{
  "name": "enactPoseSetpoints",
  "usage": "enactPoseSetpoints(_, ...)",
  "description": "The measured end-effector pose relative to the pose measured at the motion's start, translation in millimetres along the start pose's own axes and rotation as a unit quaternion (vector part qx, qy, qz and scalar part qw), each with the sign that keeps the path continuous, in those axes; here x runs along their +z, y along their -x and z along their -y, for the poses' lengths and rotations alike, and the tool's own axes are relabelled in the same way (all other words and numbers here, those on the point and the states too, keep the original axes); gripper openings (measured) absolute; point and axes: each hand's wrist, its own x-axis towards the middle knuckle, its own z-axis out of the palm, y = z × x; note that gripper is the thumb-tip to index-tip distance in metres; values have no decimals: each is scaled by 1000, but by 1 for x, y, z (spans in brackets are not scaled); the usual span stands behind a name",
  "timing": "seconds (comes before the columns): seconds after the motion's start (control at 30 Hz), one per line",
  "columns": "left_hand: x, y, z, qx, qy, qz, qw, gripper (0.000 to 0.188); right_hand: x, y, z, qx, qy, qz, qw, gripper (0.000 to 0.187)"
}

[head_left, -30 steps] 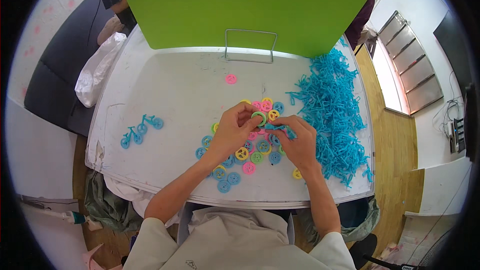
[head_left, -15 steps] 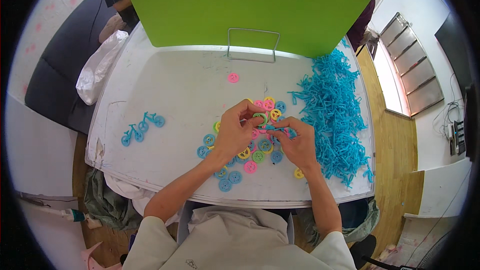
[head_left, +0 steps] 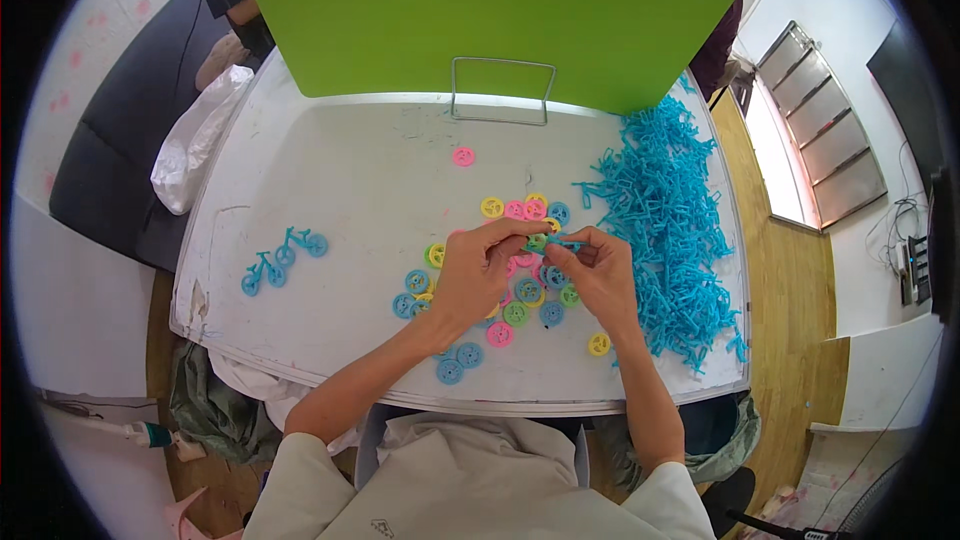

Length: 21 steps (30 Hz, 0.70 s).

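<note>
My left hand (head_left: 480, 270) pinches a small green toy wheel (head_left: 537, 241) between thumb and fingers. Against it, my right hand (head_left: 600, 275) grips a blue plastic toy bicycle frame (head_left: 562, 243); wheel and frame touch, though the fingers hide the joint. Loose wheels lie on the table under and around my hands, among them a pink wheel (head_left: 499, 334), a green wheel (head_left: 515, 313), a blue wheel (head_left: 450, 371) and a yellow wheel (head_left: 492, 207).
A large heap of blue bicycle frames (head_left: 665, 240) covers the table's right side. Two blue toy bicycles (head_left: 285, 258) stand at the left. A green panel (head_left: 500, 20) with a metal wire stand (head_left: 500, 121) rises at the back. A lone pink wheel (head_left: 463, 157) lies near it.
The green wheel and the blue frame have come closer together, the wheel now tilted and more covered by my left fingers. My right hand has shifted slightly.
</note>
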Motion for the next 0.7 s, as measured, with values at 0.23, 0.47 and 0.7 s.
enactPoseSetpoints(0.23, 4, 3, 6, 33, -16, -36, 999, 28, -4, -1, -10, 69, -151, 70, 984, 18)
enactPoseSetpoints(0.47, 6, 8, 11, 59, -47, -63, 995, 29, 0, -1, -15, 166, -294, 123, 933, 17)
enactPoseSetpoints(0.7, 6, 7, 13, 51, -41, -60, 996, 27, 9, 0, -9, 157, -264, 63, 950, 16)
